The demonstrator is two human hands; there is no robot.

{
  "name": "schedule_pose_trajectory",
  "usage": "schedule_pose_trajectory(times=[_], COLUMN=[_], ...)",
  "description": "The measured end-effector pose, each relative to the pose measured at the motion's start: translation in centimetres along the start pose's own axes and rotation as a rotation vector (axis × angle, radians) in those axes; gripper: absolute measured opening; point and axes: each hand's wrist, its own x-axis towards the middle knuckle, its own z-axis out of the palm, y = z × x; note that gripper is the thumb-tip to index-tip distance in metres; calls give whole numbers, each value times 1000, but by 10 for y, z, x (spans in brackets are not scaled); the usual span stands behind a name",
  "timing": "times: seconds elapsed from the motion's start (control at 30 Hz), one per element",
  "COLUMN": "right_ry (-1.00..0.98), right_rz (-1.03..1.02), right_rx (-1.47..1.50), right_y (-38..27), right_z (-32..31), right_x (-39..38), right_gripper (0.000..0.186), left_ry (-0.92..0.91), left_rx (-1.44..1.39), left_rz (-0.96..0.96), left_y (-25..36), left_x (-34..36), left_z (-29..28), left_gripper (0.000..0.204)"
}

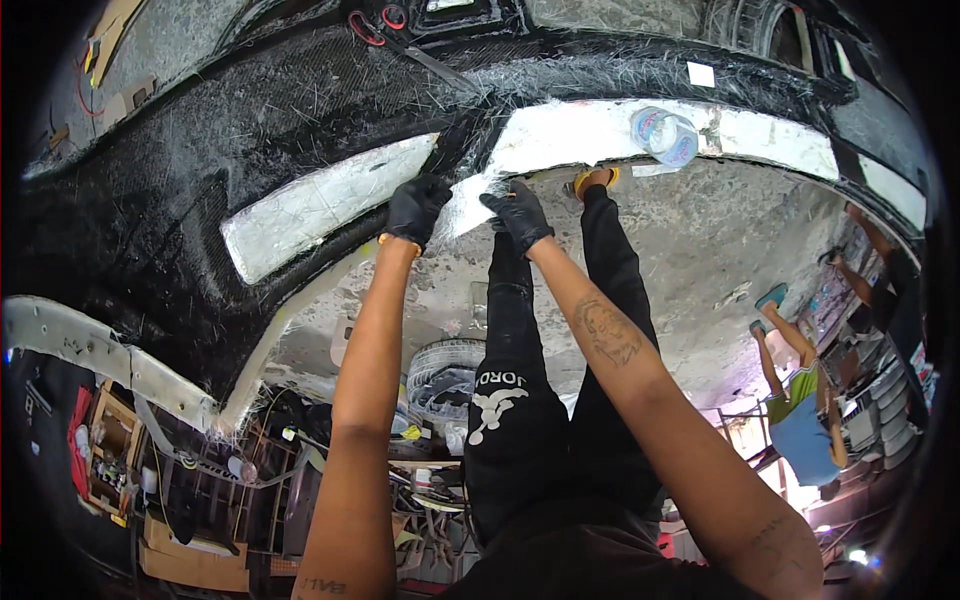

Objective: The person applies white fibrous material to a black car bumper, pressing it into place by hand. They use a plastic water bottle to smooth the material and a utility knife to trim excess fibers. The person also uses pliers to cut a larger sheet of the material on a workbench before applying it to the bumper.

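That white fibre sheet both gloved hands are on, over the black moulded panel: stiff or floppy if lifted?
Probably floppy: the white fibre sheet follows the curve of the black panel and frays into loose strands at its edge. Likely light for its size, being thin and translucent. Its shine suggests it may be wet and tacky, clinging to the left hand and right hand gloves.

Tape roll point(664, 135), red-handled scissors point(378, 22), tyre point(445, 365)

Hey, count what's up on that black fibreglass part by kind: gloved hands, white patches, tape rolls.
Gloved hands: 2, left hand and right hand
White patches: 2, left patch and long patch
Tape rolls: 1, tape roll
Total: 5
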Motion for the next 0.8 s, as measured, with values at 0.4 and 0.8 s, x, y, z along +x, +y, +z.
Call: schedule_pose_trajectory(times=[0.4,0.8], right_ry=[260,315], right_rz=[-43,140], right_rx=[36,591], right_y=[39,50], right_z=[18,26], right_x=[-3,6], right_gripper=[26,26], left_ry=[-73,-59], left_rx=[562,777], left_rz=[18,191], left_y=[-2,4], left_x=[17,-2], left_z=[33,31], left_gripper=[40,53])
